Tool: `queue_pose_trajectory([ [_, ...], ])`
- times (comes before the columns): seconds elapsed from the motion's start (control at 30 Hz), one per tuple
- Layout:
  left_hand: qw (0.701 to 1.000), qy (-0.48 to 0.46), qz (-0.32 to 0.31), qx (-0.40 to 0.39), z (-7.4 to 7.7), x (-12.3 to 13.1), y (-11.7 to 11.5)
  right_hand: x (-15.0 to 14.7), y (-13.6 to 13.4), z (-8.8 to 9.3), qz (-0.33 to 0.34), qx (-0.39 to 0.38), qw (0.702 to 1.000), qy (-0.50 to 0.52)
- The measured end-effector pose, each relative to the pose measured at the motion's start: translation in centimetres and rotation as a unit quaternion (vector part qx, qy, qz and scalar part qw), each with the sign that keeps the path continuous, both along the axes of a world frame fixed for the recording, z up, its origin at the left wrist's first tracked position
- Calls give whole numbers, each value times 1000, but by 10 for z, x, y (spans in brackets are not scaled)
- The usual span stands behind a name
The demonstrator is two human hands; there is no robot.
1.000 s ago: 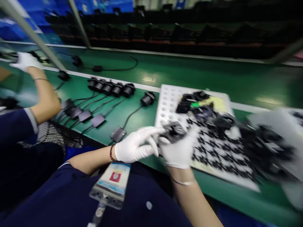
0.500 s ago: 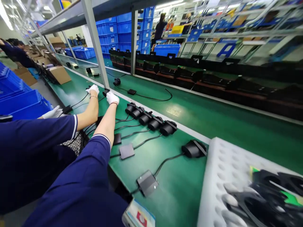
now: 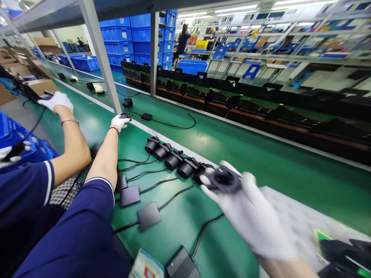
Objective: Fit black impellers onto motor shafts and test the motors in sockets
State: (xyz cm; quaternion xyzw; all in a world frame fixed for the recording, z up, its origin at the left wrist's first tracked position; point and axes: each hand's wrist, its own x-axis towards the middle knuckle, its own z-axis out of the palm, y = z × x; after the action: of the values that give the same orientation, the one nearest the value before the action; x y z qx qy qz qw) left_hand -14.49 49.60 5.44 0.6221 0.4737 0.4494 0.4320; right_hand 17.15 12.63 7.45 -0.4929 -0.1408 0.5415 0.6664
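My left hand [image 3: 119, 122], in a white glove, reaches far out along the green bench. Its fingers close on a small black unit [image 3: 125, 115] beside the white line. My right hand [image 3: 249, 220], also gloved and blurred by motion, holds a black round ring-shaped part [image 3: 224, 179] up in front of me. This part hangs just right of a row of several black cylindrical units [image 3: 171, 158]. Their cables run to flat square boxes [image 3: 148, 215] nearer to me.
A co-worker's gloved hand [image 3: 56, 100] and bare forearm stretch out at the left. A white foam tray [image 3: 301, 220] with black parts [image 3: 344, 251] lies at the lower right. A metal post [image 3: 100, 58] rises from the bench. A green conveyor [image 3: 261, 154] runs behind the white line.
My right hand has come up into view with the black round part. My left hand stays stretched out at the small black unit. The co-worker's hand has drawn back to the left.
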Motion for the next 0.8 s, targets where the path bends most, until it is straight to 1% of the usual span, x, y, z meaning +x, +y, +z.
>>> queue_pose_trajectory([
  [0.07,1000,-26,8,-10,-2,7,-16,-25,43,7,32,51,998,13],
  [0.1,999,-50,-12,-7,1,10,-29,-38,63,10,42,73,996,18],
  [0.2,983,-122,-137,11,15,16,-81,-71,109,15,56,111,992,11],
  [0.23,976,-130,-174,14,20,18,-99,-80,118,16,59,117,991,-7],
  [0.27,972,-127,-196,18,26,20,-117,-87,125,17,65,123,990,-37],
  [0.33,975,-84,-201,39,36,25,-146,-96,130,18,80,143,978,-127],
  [0.37,977,-55,-197,53,41,27,-158,-98,130,18,84,158,966,-184],
  [0.4,979,-27,-192,67,45,28,-167,-97,128,19,82,177,948,-250],
  [0.43,979,0,-187,77,49,29,-174,-95,125,21,74,199,924,-318],
  [0.5,979,43,-176,89,56,31,-185,-88,119,25,61,243,859,-446],
  [0.53,979,58,-171,95,59,32,-189,-84,116,28,69,265,822,-499],
  [0.57,978,70,-168,102,63,34,-192,-79,113,31,85,285,789,-537],
  [0.6,976,81,-166,112,66,36,-195,-74,111,33,101,302,765,-560],
  [0.63,975,86,-163,125,71,39,-197,-70,109,35,107,315,753,-568],
  [0.67,974,81,-158,141,77,44,-197,-66,107,35,103,322,757,-559],
  [0.7,973,68,-153,158,84,51,-197,-62,104,32,91,319,776,-537],
  [0.77,971,17,-136,196,106,73,-197,-61,98,21,90,276,835,-467],
  [0.8,969,-14,-130,211,120,89,-197,-64,95,13,107,243,863,-430],
])
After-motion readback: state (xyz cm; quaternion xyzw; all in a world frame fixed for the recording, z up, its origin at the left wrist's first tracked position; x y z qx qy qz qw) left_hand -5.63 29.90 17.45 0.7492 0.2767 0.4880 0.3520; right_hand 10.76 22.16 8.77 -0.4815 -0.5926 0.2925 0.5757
